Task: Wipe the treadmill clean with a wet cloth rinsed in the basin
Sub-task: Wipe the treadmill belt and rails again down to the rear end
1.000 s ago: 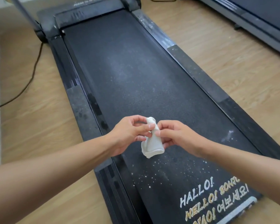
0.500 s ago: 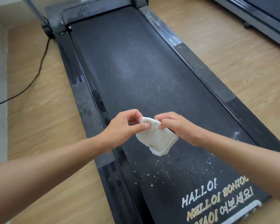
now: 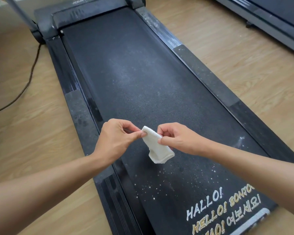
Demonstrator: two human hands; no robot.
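Observation:
A black treadmill point(image 3: 126, 73) runs from the far end toward me, its belt dusted with pale specks and printed with greeting words near me. Above the belt hangs a small white cloth point(image 3: 157, 146), folded. My left hand point(image 3: 115, 139) pinches its upper left corner between thumb and finger. My right hand point(image 3: 175, 138) pinches the upper right corner. The cloth droops between them, clear of the belt. No basin is in view.
Side rails point(image 3: 78, 112) flank the belt, the right rail point(image 3: 210, 78) dusty. A dark cable point(image 3: 29, 78) trails over the wooden floor point(image 3: 32, 133) at left. A second machine point(image 3: 270, 16) stands at the top right. A grey upright post point(image 3: 19, 12) rises at top left.
The cloth was bunched upright between my fingers, then spread wider. Now both hands hold its top edge. My view has shifted closer to the treadmill's front.

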